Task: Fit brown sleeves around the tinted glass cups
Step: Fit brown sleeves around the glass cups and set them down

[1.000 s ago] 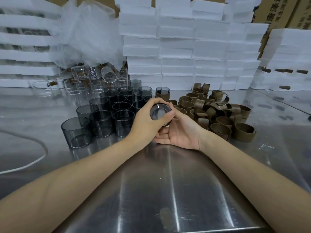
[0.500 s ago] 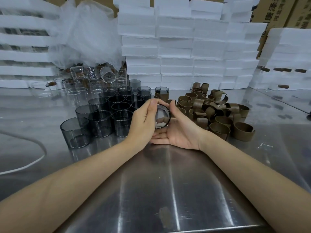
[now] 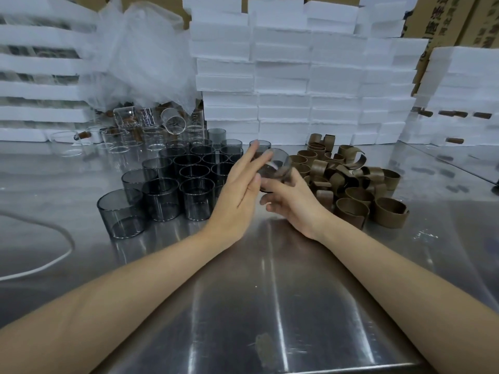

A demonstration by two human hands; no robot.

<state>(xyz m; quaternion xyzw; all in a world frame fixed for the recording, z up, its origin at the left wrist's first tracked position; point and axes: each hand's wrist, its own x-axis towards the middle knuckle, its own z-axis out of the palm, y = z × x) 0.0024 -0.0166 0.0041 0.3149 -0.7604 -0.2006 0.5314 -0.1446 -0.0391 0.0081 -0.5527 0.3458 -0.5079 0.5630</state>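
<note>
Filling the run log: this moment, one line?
left hand: flat against tinted cup | right hand: grips it | cup: tilted, off table

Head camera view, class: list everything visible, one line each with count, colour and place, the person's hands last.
tinted glass cups: many, smoky grey, rows left of centre
held cup: one, grey, tilted between both hands
brown sleeves: heap, brown, right of centre
clear glasses: several, clear, back left
foam blocks: many, white, stacked behind
cable: one, white, left edge
table: one, steel, underneath everything
left hand: open, fingers flat against held cup
right hand: grips held cup
</note>
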